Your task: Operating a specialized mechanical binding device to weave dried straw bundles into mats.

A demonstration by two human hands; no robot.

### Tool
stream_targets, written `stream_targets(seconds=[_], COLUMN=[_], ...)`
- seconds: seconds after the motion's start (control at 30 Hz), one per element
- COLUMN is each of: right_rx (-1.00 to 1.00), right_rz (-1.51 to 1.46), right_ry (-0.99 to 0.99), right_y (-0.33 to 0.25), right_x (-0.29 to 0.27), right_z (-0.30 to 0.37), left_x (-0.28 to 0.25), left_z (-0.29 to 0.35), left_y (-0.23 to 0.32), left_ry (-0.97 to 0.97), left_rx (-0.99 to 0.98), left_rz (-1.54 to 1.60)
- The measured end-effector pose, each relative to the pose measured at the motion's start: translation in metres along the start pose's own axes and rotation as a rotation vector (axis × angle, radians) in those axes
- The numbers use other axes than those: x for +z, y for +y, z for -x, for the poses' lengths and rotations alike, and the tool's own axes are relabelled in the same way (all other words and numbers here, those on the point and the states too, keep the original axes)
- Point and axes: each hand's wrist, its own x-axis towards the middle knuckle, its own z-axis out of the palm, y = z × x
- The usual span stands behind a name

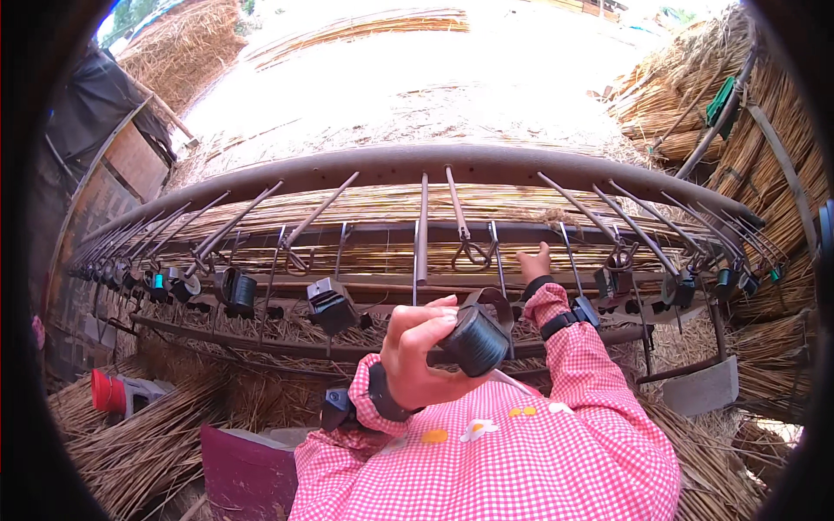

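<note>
My left hand, at six o'clock, has its grip closed around a dark green cord spool at five o'clock, just below the frame's middle. My right hand reaches toward three o'clock, near the straw stalks behind the frame; I cannot tell whether that grip pinches anything. A thick bar arches across at twelve o'clock, slim rods slanting from it. Another dark block hangs at eight o'clock, and a purple panel stands toward seven.
</note>
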Motion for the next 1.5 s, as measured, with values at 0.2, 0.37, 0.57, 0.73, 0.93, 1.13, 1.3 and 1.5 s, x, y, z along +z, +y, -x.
stream_targets(seconds=[0.2, 0.37, 0.57, 0.73, 0.93, 1.13, 1.3, 1.5], right_rx=[0.245, 0.059, -0.531, 0.318, 0.628, 0.561, 0.527, -0.134], right_rz=[-0.4, -0.08, -0.189, -1.059, -1.255, -1.209, -1.32, -1.016], right_ry=[-0.775, -0.996, -0.953, -1.446, -1.65, -1.825, -2.146, -2.721], right_y=[0.01, -0.028, -0.019, -0.033, -0.027, -0.019, -0.043, -0.099], right_x=[0.006, -0.067, -0.153, -0.207, -0.243, -0.248, -0.249, -0.269], right_z=[0.029, 0.109, 0.13, 0.12, 0.075, 0.043, 0.063, 0.142], left_x=[0.013, 0.029, 0.068, 0.142, 0.205, 0.199, 0.17, 0.218], left_z=[0.023, 0.03, 0.017, -0.016, -0.052, -0.061, 0.009, 0.039], left_y=[-0.02, -0.03, -0.018, 0.009, 0.04, 0.08, 0.112, 0.057], left_ry=[0.042, -0.077, -0.463, -0.306, 0.268, -0.005, 0.336, 0.03], left_rx=[-0.877, -0.943, -0.805, -0.573, -0.777, -0.953, -0.671, -0.521], left_rz=[0.95, 1.046, 0.877, 0.683, 0.97, 0.65, 0.031, -0.777])
